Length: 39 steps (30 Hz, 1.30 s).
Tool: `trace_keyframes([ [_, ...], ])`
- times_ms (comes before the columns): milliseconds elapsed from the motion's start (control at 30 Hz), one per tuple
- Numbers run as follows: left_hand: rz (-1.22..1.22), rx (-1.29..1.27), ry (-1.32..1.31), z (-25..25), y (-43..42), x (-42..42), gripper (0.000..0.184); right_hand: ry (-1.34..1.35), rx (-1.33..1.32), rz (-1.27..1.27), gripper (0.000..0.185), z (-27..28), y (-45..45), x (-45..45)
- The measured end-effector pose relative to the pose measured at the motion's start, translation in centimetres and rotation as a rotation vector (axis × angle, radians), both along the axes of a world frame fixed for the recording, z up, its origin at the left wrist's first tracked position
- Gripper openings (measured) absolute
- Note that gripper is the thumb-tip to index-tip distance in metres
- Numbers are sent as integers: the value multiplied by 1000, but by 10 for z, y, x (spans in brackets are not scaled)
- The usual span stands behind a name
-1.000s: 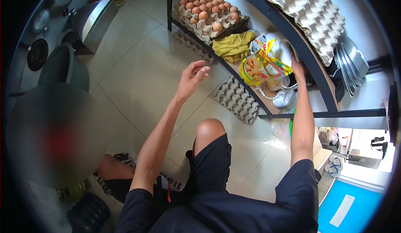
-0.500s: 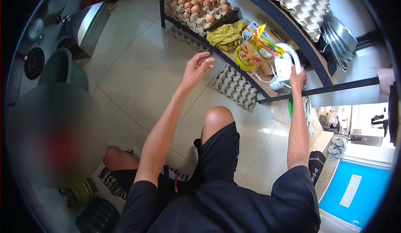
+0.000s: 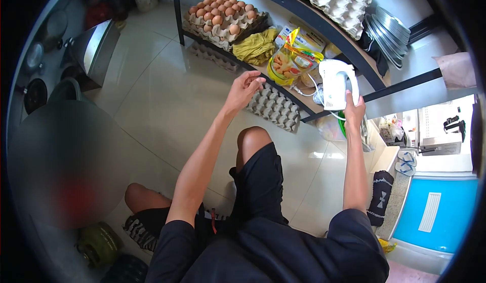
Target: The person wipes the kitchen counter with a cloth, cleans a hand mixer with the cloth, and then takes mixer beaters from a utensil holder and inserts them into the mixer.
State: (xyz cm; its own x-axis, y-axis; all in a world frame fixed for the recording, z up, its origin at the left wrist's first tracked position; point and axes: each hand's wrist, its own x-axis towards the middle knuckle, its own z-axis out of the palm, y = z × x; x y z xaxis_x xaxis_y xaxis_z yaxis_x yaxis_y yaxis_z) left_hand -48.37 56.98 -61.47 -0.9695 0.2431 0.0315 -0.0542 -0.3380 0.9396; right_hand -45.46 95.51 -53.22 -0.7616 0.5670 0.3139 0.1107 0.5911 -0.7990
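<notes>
Right hand (image 3: 355, 106): gripping, its fingers closing round the lower end of a loop handle. Held item: a white plastic handheld appliance (image 3: 333, 86) with a rounded body, standing roughly upright beyond the knuckles, near the outer end of the lower shelf. The loop is apparently giving the hand its natural purchase, keeping the body clear of the fingers.

Left hand (image 3: 245, 88): holding nothing, fingers loosely curling, hovering near the shelf front, perhaps for balance; contact with the edge cannot be told.

Attachment: a thin white electric cord (image 3: 310, 91), trailing between the appliance and the shelf goods, left of the right hand.

Beyond the left hand: a yellow, partly transparent plastic food packet (image 3: 288, 66), leaning upright, seemingly propped by the goods behind; a crumpled olive-yellow cloth (image 3: 255, 47); brown eggs (image 3: 223, 10), sitting in grey moulded-pulp trays, whose cups are presumably keeping them from rolling.

Edges: a curving black metal upper beam (image 3: 324, 23) is arching beyond the appliance; a straight black metal side bar (image 3: 405, 86) is running just beside the right hand.

Room: glossy pale floor tiles (image 3: 167, 90) are stretching left of the left hand; nearer the body, a bent knee (image 3: 255, 138) is narrowing the space between the forearms.
</notes>
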Motion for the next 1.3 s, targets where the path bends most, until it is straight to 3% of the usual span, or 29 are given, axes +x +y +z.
trace_keyframes([
  [167,-123,116,14,8,26,-1,31,-20,81,154,35,17,-17,29],
  [267,-254,128,-110,46,42,4,31,-36,188,173,35,31,-62,42],
  [433,-356,293,-234,80,72,4,38,-77,180,155,32,5,-132,30],
  [467,-327,236,-246,81,74,2,41,25,278,180,29,-21,-134,20],
  [567,-219,-15,-280,79,69,-5,54,40,337,276,28,-16,-180,21],
  [667,124,-229,-513,88,68,1,53,52,441,396,36,-29,-201,24],
  [700,175,-283,-523,111,60,14,51,133,469,496,33,-27,-207,26],
  [733,158,-233,-517,97,54,9,50,217,497,597,31,-24,-209,26],
  [833,199,-159,-462,50,38,-5,43,14,209,800,33,-15,-183,11],
  [867,207,-69,-467,46,35,-7,40,-65,-65,642,31,-11,-172,4],
  [900,213,19,-475,48,32,-6,37,-16,-31,446,31,-20,-149,-15],
  [933,218,107,-484,50,30,-3,34,80,-188,288,31,-39,-124,-41],
  [967,244,147,-537,57,29,-3,29,166,-334,206,32,-66,-92,-72],
  [1033,261,147,-529,57,25,-5,28,-1,-662,91,40,-84,-57,-119],
  [1233,272,149,-508,48,12,-7,27,-252,-1158,223,40,-192,24,-261],
  [1300,277,140,-508,51,10,-6,28,-154,-1255,113,34,-180,14,-263],
])
